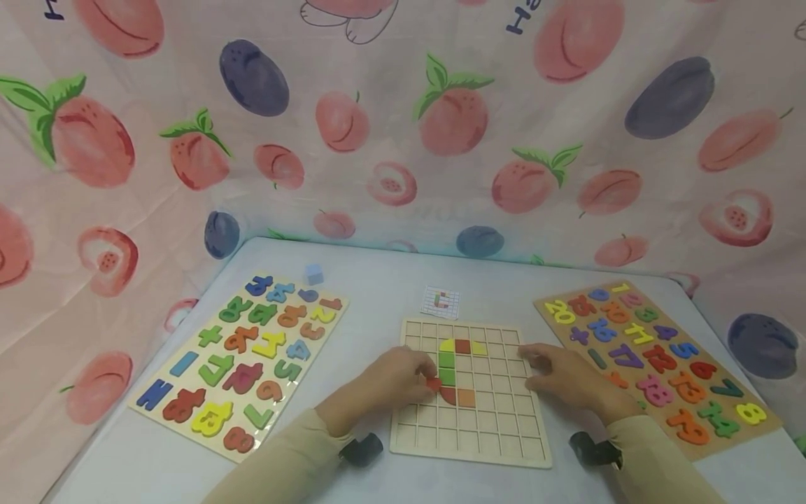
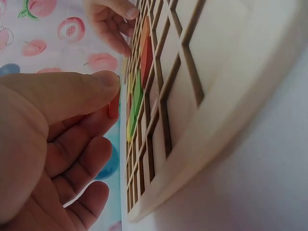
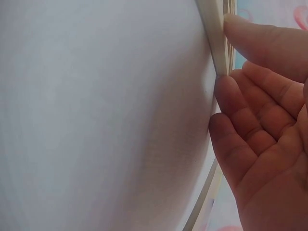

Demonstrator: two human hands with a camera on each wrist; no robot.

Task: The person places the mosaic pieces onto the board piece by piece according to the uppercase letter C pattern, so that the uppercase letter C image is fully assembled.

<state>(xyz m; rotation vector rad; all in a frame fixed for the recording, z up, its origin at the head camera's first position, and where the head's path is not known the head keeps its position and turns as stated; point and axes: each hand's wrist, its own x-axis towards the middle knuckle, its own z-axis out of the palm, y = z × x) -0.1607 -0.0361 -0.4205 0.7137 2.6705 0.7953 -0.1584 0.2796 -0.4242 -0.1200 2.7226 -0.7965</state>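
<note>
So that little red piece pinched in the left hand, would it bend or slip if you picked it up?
The red piece looks thin and flat-edged, so probably stiff, not floppy. The left hand holds it with just thumb and fingertip, which suggests it is light. Being small and smooth-looking, it might slip easily.

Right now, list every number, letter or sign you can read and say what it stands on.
"1", "17", "18", "7", "8", "20": foam pieces on the right number board.
"8", "7", "5", "4", "+", "-": pieces on the left board, seen upside down.
"Ha": cut-off print on the curtain.
Pattern card: a C-like figure, any text too small.
Grid board: no text.
</note>
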